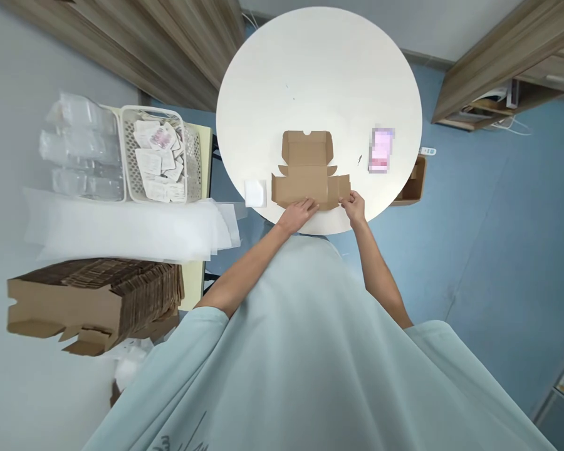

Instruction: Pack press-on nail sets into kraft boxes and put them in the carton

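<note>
A brown cardboard box blank (pixel 305 175), mostly unfolded, lies on the round white table (pixel 319 69) close to its near edge. Across the near edge of the cardboard rests my left hand (pixel 299 213), its fingers stretched out and lying flat. My right hand (pixel 354 207) pinches the side flap of the box at the right, with thumb and fingers closed on the cardboard. A small white square packet (pixel 255 193) sits left of the box, at the table's rim. To the right lies a pixelated pink rectangular item (pixel 381 150).
At left, a side table (pixel 195 285) bears a white basket (pixel 126 156) of small packets, clear plastic packs (pixel 82 144), white sheets (pixel 136 228) and a stack of flat cardboard boxes (pixel 98 300). An open brown box (pixel 412 185) stands beyond the round table's right edge.
</note>
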Tool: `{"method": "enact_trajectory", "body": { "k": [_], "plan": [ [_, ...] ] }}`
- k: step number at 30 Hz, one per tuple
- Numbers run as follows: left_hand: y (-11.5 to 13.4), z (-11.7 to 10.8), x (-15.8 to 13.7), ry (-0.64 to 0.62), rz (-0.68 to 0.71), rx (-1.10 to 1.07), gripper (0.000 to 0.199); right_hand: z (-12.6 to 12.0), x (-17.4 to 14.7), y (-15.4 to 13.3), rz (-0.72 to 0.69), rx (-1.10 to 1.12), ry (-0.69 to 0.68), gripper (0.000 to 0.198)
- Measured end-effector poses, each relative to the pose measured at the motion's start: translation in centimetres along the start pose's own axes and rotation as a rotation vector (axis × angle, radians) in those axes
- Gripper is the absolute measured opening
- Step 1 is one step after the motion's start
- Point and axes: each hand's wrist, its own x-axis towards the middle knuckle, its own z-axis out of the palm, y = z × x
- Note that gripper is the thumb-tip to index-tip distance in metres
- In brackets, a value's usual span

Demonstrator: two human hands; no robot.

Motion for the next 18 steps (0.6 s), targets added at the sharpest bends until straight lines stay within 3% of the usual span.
{"method": "enact_trajectory", "body": {
  "k": [4, 7, 11, 14, 18],
  "plan": [
    [0.6, 1.5, 0.7, -0.148, -0.021, 0.002, 0.066, -0.4, 0.3, 1.7, 0.105, -0.070, 0.014, 0.036],
    [0.2, 1.8, 0.4, -0.210, -0.074, -0.032, 0.077, -0.8, 0.6, 1.7, 0.133, -0.249, 0.033, 0.039],
    [-1.6, 1.8, -0.6, -0.179, -0.230, -0.093, 0.084, -0.8, 1.0, 0.0, -0.038, -0.595, 0.091, 0.052],
    [-3.0, 1.6, -1.6, -0.143, -0.335, -0.159, 0.082, 0.6, 1.6, -2.2, -0.184, -0.672, 0.081, 0.060],
    [-3.5, 1.1, -2.7, -0.168, -0.361, -0.228, 0.081, 4.2, 3.3, -5.0, -0.155, -0.668, -0.032, 0.077]
  ]
}}
